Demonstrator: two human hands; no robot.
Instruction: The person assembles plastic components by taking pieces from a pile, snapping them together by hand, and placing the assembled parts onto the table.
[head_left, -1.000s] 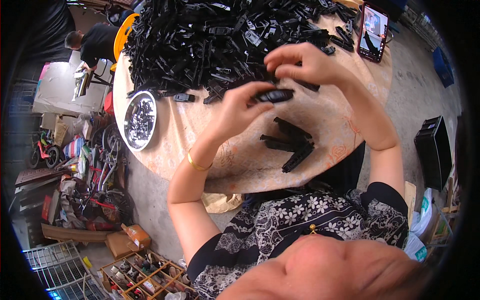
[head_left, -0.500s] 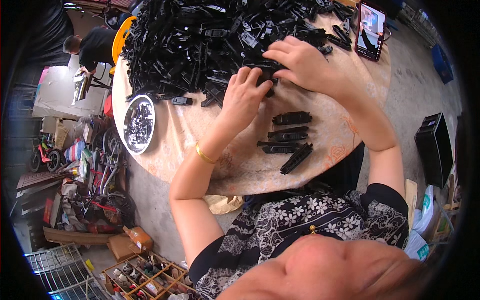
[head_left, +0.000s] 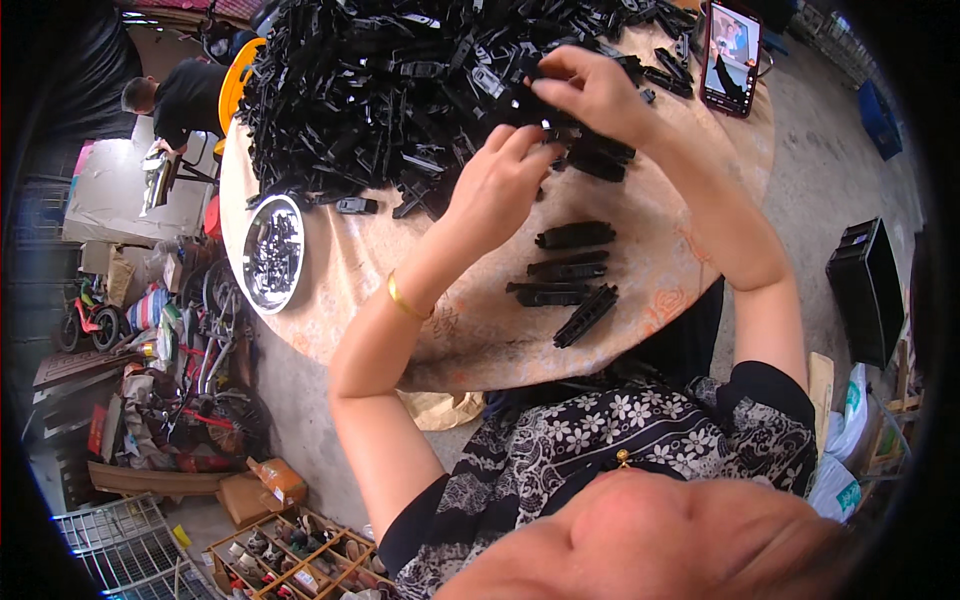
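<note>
A large pile of black plastic parts (head_left: 400, 100) covers the far side of the round table. At its near edge my left hand (head_left: 503, 185) has its fingers curled closed; what they hold is hard to make out against the black. My right hand (head_left: 600, 97) is a little farther off and to the right, thumb and fingertips pinched together over the pile, the thing between them too dark to name. Under the right wrist lies a small group of black parts (head_left: 598, 158). Nearer me, several long black parts (head_left: 575, 235) lie in a loose row on the patterned tablecloth (head_left: 450, 335).
A white-rimmed round dish (head_left: 300, 240) of small shiny pieces stands at the table's left. A phone (head_left: 732, 58) with a lit screen leans at the far right. A black crate (head_left: 866, 290) is on the floor to the right. Another person (head_left: 190, 95) bends over at far left.
My right hand has moved slightly up and away over the pile. My left hand has turned a little, its fingers now closer together. The black parts below the right hand are more visible.
</note>
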